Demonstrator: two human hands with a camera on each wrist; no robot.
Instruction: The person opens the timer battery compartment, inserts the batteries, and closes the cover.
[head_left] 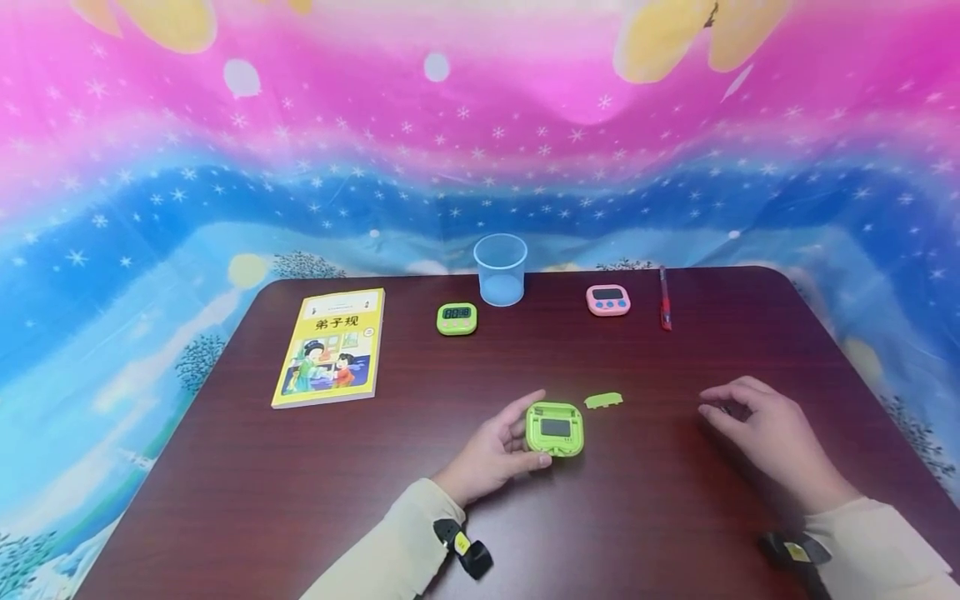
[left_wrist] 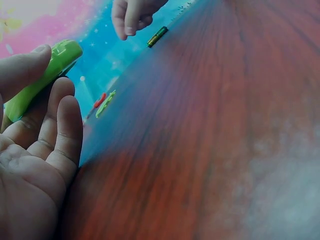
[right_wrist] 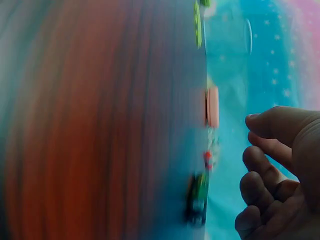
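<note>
My left hand (head_left: 487, 454) grips a green digital timer (head_left: 567, 447) by its left side, thumb along the lower edge. The timer's back faces up with its battery compartment uncovered. A loose green battery cover (head_left: 603, 401) lies on the table just right of the timer. In the left wrist view the timer (left_wrist: 62, 55) appears edge-on between thumb and fingers. My right hand (head_left: 776, 433) hovers at the right of the table, fingers loosely bent and holding nothing. Close to it lies a dark green battery (left_wrist: 157, 37), also blurred in the right wrist view; the hand mostly hides it in the head view.
Along the back of the dark wooden table (head_left: 375, 483) stand a second green timer (head_left: 457, 319), a clear blue cup (head_left: 501, 275), a pink timer (head_left: 608, 301) and a red pen (head_left: 664, 300). A yellow book (head_left: 330, 348) lies at left. A patterned cloth hangs behind.
</note>
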